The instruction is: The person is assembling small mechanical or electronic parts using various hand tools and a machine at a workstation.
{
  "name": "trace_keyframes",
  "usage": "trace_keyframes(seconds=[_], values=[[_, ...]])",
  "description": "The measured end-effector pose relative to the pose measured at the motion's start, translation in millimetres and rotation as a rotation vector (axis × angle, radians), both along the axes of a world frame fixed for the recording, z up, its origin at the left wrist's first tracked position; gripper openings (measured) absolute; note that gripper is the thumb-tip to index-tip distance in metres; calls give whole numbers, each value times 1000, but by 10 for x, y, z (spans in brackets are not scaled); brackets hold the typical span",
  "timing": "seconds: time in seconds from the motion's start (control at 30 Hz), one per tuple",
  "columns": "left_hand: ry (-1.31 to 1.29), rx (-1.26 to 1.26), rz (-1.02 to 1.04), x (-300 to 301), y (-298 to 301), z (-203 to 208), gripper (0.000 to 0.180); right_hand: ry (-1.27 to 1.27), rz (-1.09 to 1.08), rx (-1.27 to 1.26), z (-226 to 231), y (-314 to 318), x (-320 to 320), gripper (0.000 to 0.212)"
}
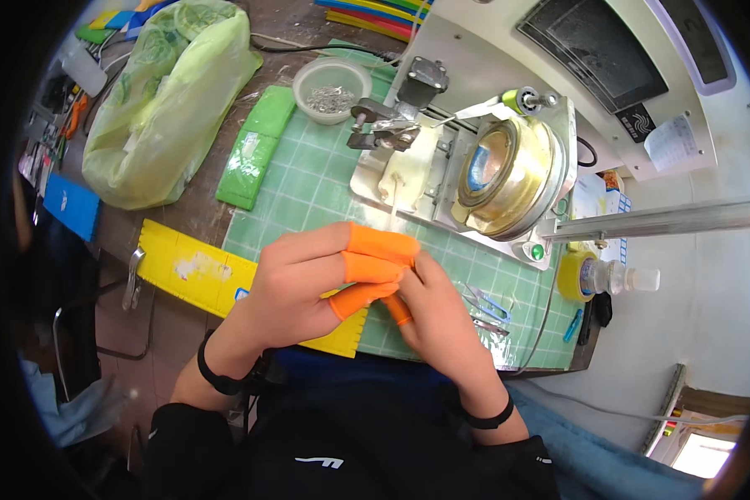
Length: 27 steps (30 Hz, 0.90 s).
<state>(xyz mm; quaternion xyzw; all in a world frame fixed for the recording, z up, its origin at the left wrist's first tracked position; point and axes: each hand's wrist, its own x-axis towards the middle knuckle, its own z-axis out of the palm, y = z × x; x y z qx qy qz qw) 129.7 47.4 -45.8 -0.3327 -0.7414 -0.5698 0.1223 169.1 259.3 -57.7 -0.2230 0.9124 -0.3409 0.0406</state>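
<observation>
My left hand and my right hand meet in front of the machine, with their fingertips pressed together. Orange finger cots cover several of my fingers. Both hands are closed in a pinch, and whatever lies between the fingertips is hidden behind them. Just beyond my left index finger, a thin pale strip stands out toward the machine's cream-coloured block. Whether it is in my fingers, I cannot tell. The bench machine has a large round tape reel on its right side.
A clear bowl of small metal pieces stands behind, near a green packet and a pale green plastic bag. A yellow strip crosses the front edge. Blue-handled snips and tweezers lie right on the green mat.
</observation>
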Motion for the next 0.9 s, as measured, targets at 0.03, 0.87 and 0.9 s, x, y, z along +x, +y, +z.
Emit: trace_keyframes(seconds=[0.03, 0.87, 0.9], values=[[12, 30, 30, 3, 25, -31, 21, 16, -5, 38, -25, 1, 5, 25], [-43, 39, 188, 42, 16, -293, 18, 117, -231, 37, 93, -199, -389, 63], [-49, 31, 198, 57, 3, -294, 19, 116, -226, -14, 78, -169, -318, 63]])
